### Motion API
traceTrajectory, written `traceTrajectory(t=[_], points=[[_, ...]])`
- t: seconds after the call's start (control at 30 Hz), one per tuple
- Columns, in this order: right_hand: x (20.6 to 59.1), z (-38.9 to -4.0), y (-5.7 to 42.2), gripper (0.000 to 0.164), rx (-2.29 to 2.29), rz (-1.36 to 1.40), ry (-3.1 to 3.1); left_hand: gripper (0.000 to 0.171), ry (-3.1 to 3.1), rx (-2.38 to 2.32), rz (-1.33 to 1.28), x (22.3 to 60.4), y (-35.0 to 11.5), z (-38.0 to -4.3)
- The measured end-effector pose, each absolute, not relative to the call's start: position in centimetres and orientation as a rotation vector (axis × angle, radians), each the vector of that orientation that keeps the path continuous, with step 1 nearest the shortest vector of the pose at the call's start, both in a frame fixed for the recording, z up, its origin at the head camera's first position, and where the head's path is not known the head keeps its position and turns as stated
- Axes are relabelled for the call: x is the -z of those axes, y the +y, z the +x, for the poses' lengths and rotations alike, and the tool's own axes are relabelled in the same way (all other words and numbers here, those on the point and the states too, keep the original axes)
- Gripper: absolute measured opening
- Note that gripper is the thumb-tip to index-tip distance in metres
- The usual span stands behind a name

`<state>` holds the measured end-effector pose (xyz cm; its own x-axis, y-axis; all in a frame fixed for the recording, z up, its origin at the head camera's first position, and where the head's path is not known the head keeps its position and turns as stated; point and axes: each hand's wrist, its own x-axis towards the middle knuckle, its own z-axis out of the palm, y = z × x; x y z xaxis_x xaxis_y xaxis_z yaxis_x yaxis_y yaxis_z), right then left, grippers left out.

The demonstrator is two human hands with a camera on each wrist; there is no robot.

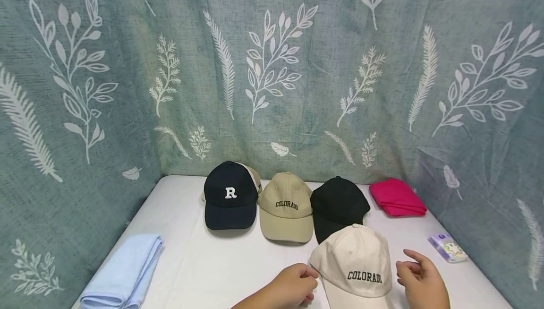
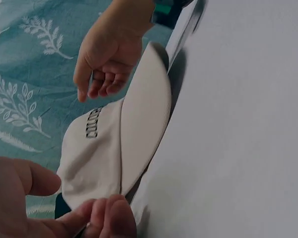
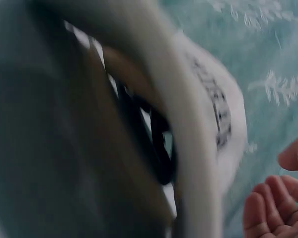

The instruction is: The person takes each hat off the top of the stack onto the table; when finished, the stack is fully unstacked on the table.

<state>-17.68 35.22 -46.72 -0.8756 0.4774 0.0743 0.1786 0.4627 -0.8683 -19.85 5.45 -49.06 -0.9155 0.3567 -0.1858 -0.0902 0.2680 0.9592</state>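
A cream baseball cap (image 1: pixel 359 261) with dark "COLORADO" lettering lies at the front, its brim toward me. My left hand (image 1: pixel 295 283) is at the cap's left side, fingers loosely bent. In the left wrist view that hand's thumb (image 2: pixel 42 178) stands apart from its fingers, which overlap the cap's edge; whether they touch it cannot be told. To the cap's right, my right hand (image 1: pixel 422 280) is held apart from it with loosely bent fingers and nothing in them. The right wrist view has the blurred brim (image 3: pixel 188 163) close to the camera.
Behind stand a navy cap (image 1: pixel 229 212) with a white R, a khaki "COLORADO" cap (image 1: pixel 286 226) and a black cap (image 1: pixel 340 200), which the cream one partly covers. A red folded cloth (image 1: pixel 397 200), a small purple-and-white packet (image 1: pixel 448 247) and a light-blue folded towel (image 1: pixel 121 269) lie toward the sides.
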Motion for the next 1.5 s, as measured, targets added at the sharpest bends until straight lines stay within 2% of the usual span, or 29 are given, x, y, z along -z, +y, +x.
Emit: traceTrajectory(t=[0.1, 0.27, 0.57, 0.83, 1.17, 1.5], points=[[46.0, -17.6, 32.3, 0.039, -1.384, -0.503, -2.306, 0.016, 2.160, -1.762, 0.193, 49.0, 4.1, -20.2], [44.7, -17.8, 27.8, 0.028, -1.391, -0.379, -2.207, 0.020, 2.173, -1.811, 0.170, 48.9, 1.5, -21.0], [43.4, -19.5, 22.9, 0.023, -1.429, -0.029, -2.244, 0.022, 2.256, -1.890, 0.114, 48.7, -3.3, -22.9], [43.2, -21.7, 19.2, 0.020, -1.550, 0.137, -2.304, 0.026, 2.358, -1.988, 0.018, 48.8, -7.6, -24.3], [42.9, -24.0, 16.0, 0.017, -1.707, 0.182, -2.367, 0.026, 2.317, -2.159, -0.215, 48.5, -11.3, -25.9], [42.9, -27.6, 12.2, 0.020, -1.807, 0.189, -2.402, 0.032, 2.241, -2.255, -0.535, 50.6, -15.7, -27.7]])
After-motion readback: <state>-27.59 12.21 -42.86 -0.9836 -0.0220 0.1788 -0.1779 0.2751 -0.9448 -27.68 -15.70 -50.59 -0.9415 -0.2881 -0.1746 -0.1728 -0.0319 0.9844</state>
